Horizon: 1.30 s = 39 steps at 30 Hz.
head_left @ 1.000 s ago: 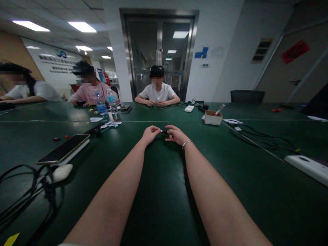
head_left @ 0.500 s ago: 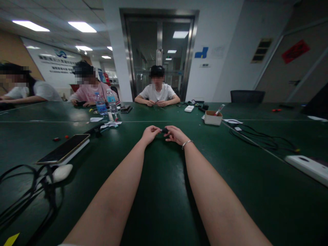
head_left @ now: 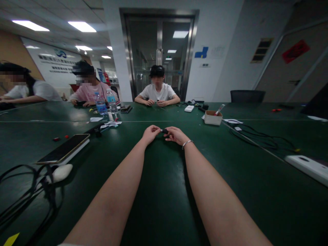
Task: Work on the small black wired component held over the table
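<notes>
1. Both hands are at work on one small black thing [head_left: 164, 131], which sits between the fingertips over the middle of the green table [head_left: 164, 198], straight ahead of the wearer.
2. The left hand [head_left: 151, 134] pinches its left end, thumb against forefinger. A light pinch suits such a small end; too hard a squeeze could make it slip out.
3. The right hand [head_left: 177, 135] grasps the other end with thumb and forefinger, the remaining fingers loosely curled below. Leaving those fingers relaxed should give the thumb freer play.
4. The thing is small and dark at this reach, so I cannot tell whether it is one piece or two joined.
5. Holding both ends in line, with neither wrist twisting against the other, looks the safest way to handle it.
6. The arms are stretched well forward; drawing the elbows in would likely steady the fingers and bring the thing nearer the eyes.
7. The bracelet [head_left: 187, 144] sits on the right wrist, clear of the fingers. The phone [head_left: 64, 148] and the small box [head_left: 213, 118] lie well apart from the hands, leaving room for small movements.
</notes>
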Each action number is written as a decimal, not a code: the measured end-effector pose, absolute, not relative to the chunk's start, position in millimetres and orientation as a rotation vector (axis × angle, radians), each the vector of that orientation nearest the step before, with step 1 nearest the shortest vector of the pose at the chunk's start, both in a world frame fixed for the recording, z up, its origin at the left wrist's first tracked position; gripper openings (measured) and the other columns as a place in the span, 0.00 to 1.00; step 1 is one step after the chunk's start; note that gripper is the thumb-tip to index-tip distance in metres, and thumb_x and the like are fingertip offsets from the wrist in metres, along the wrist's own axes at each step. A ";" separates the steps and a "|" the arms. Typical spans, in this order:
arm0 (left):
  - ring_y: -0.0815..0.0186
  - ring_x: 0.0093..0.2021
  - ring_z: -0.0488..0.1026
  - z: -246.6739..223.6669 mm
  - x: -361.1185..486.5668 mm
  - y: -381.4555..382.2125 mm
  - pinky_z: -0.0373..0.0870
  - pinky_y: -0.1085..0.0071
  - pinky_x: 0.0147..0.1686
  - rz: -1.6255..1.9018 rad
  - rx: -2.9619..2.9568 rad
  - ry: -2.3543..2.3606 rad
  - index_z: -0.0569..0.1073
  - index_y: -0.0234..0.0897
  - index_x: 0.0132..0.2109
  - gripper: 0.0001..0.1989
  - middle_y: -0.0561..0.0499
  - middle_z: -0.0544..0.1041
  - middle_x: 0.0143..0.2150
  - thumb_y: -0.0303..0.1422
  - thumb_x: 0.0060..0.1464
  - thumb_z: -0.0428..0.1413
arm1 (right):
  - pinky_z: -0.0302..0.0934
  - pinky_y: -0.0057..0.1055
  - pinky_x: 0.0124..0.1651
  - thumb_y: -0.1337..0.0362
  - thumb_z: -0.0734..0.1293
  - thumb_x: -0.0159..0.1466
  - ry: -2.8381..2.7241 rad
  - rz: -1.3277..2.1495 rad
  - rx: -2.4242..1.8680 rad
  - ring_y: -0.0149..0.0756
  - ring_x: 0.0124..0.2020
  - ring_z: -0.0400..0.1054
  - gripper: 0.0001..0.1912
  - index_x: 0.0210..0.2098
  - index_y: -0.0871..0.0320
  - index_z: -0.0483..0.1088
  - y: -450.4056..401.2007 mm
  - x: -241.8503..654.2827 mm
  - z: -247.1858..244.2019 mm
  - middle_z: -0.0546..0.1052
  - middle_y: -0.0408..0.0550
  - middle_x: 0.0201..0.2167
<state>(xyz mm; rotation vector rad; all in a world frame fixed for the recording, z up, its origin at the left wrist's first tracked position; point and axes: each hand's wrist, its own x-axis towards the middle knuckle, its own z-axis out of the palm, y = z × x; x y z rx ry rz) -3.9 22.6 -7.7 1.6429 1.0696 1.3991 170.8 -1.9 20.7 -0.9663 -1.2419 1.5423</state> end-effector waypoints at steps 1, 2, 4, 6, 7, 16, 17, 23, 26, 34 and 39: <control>0.65 0.29 0.71 -7.6 -4.0 22.7 0.67 0.66 0.35 1.393 1.657 1.062 0.71 0.34 0.35 0.10 0.49 0.75 0.28 0.36 0.46 0.59 | 0.72 0.30 0.29 0.70 0.60 0.66 -1.246 1.543 -0.965 0.19 0.13 0.57 0.03 0.36 0.61 0.65 -1.7 170.7 20.4 0.73 0.43 0.18; 0.66 0.28 0.71 -7.2 -4.1 22.6 0.67 0.67 0.33 1.382 1.673 1.052 0.71 0.35 0.35 0.11 0.50 0.74 0.27 0.37 0.47 0.58 | 0.72 0.30 0.29 0.70 0.60 0.66 -1.249 1.544 -0.963 0.19 0.13 0.57 0.03 0.35 0.61 0.65 -1.5 170.7 20.1 0.72 0.43 0.18; 0.67 0.27 0.70 -6.3 -4.2 21.7 0.66 0.69 0.32 1.347 1.698 1.045 0.70 0.35 0.36 0.11 0.52 0.73 0.25 0.38 0.49 0.57 | 0.72 0.30 0.29 0.71 0.60 0.66 -1.246 1.540 -0.960 0.20 0.13 0.58 0.04 0.35 0.62 0.65 -1.0 170.7 19.4 0.72 0.42 0.17; 0.68 0.26 0.68 -5.3 -3.9 20.1 0.65 0.71 0.31 1.308 1.717 1.050 0.71 0.35 0.35 0.11 0.53 0.72 0.24 0.39 0.48 0.57 | 0.72 0.31 0.29 0.71 0.59 0.66 -1.237 1.538 -0.954 0.20 0.13 0.59 0.04 0.35 0.62 0.65 -0.6 170.9 18.9 0.71 0.42 0.17; 0.69 0.26 0.68 -5.0 -3.8 19.3 0.64 0.71 0.30 1.292 1.727 1.053 0.71 0.35 0.35 0.11 0.53 0.72 0.24 0.39 0.47 0.58 | 0.72 0.31 0.29 0.71 0.59 0.66 -1.235 1.540 -0.949 0.20 0.13 0.59 0.04 0.35 0.62 0.65 -0.4 171.0 18.7 0.71 0.42 0.17; 0.67 0.29 0.70 -5.7 -2.5 18.2 0.65 0.70 0.33 1.201 1.763 1.191 0.72 0.34 0.31 0.13 0.49 0.75 0.28 0.42 0.48 0.56 | 0.72 0.30 0.29 0.71 0.60 0.65 -1.236 1.536 -0.945 0.21 0.14 0.60 0.04 0.34 0.62 0.66 0.6 171.2 17.0 0.71 0.42 0.18; 0.67 0.29 0.70 -6.0 -2.7 18.4 0.65 0.70 0.34 1.207 1.785 1.222 0.72 0.35 0.32 0.14 0.49 0.76 0.29 0.42 0.49 0.56 | 0.72 0.31 0.29 0.71 0.61 0.65 -1.240 1.535 -0.942 0.21 0.14 0.60 0.04 0.35 0.62 0.66 0.4 171.3 17.0 0.71 0.42 0.18; 0.68 0.29 0.70 -7.1 -3.7 18.6 0.65 0.71 0.32 1.252 1.835 1.177 0.71 0.37 0.37 0.11 0.52 0.74 0.28 0.40 0.51 0.54 | 0.72 0.30 0.29 0.72 0.61 0.65 -1.252 1.533 -0.950 0.21 0.15 0.61 0.03 0.35 0.62 0.66 -0.9 171.1 17.9 0.70 0.41 0.17; 0.69 0.27 0.69 -6.5 -3.9 17.5 0.65 0.72 0.31 1.239 1.847 1.140 0.71 0.36 0.37 0.12 0.53 0.73 0.27 0.38 0.46 0.58 | 0.72 0.30 0.29 0.72 0.59 0.66 -1.239 1.530 -0.963 0.21 0.14 0.60 0.05 0.35 0.63 0.66 -1.1 170.6 18.6 0.71 0.43 0.18; 0.67 0.32 0.71 -7.2 -3.0 19.4 0.66 0.69 0.36 1.309 1.783 1.137 0.72 0.35 0.35 0.11 0.50 0.75 0.31 0.35 0.43 0.61 | 0.72 0.30 0.29 0.72 0.59 0.66 -1.239 1.544 -0.954 0.20 0.13 0.59 0.05 0.36 0.62 0.66 -0.1 171.2 18.5 0.73 0.43 0.19; 0.69 0.26 0.69 -6.7 -3.3 18.8 0.65 0.71 0.31 1.297 1.781 1.121 0.71 0.36 0.37 0.12 0.53 0.73 0.25 0.37 0.45 0.59 | 0.72 0.30 0.28 0.73 0.59 0.66 -1.231 1.545 -0.955 0.21 0.14 0.60 0.05 0.36 0.61 0.66 0.7 171.1 18.1 0.72 0.42 0.18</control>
